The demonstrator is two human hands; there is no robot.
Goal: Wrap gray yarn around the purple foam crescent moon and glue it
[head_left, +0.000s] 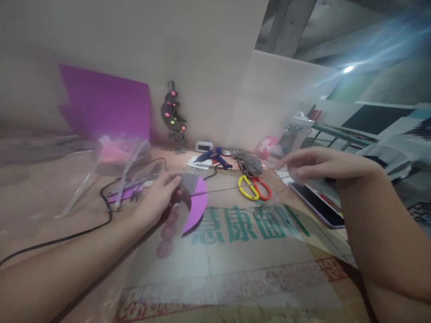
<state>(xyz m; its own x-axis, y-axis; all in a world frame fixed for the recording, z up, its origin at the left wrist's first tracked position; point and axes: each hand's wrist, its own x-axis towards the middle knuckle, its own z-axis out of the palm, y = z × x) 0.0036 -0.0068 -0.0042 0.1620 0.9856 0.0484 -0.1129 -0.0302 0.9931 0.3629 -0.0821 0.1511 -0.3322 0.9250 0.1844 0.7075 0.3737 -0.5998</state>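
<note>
My left hand [161, 195] is closed on the top of a purple crescent-shaped piece [195, 204], part of it wrapped in grey string, resting on the cardboard [235, 260]. A thin string [232, 190] runs taut from the crescent towards my right hand [310, 165]. That hand hovers above the table with thumb and fingers pinched together, seemingly on the string's end. Both hands are slightly blurred.
Yellow and red scissors [254, 187], a ball of grey twine [252, 165], a blue glue gun [213, 158] with a black cord [104, 204], a phone [316, 204], a water bottle [291, 137], plastic bags [117, 157], a purple sheet [107, 105] and a decorated dark crescent [171, 114] against the wall.
</note>
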